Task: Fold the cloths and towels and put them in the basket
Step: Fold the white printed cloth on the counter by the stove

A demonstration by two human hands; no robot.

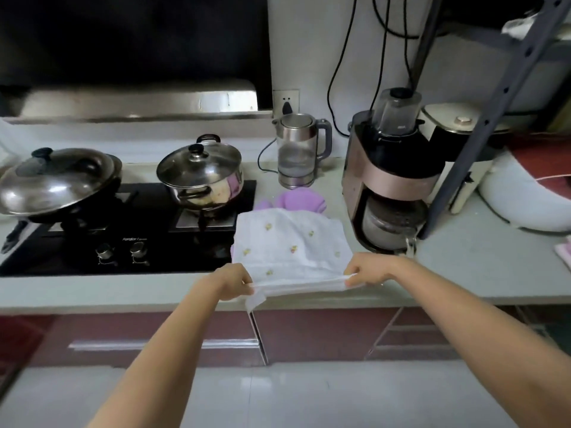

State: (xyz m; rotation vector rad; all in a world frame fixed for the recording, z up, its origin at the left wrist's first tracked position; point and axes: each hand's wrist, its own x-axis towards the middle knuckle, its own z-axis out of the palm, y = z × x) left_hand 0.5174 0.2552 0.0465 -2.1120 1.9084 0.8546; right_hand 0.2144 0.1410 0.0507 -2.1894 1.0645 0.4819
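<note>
A white towel (287,239) with small embroidered flowers lies spread on the pale counter (92,291), right of the stove. My left hand (231,281) pinches its near left corner and my right hand (367,270) pinches its near right corner, holding the near edge taut just above the counter's front. A purple cloth (301,200) lies bunched behind the towel, partly under it. No basket is in view.
A black gas stove (77,251) holds a lidded wok (55,183) and a steel pot (200,177). Behind the towel stands a glass kettle (298,149); to its right stand a pink blender machine (389,186) and a white appliance (457,156). A grey rack post (482,125) slants down to the counter.
</note>
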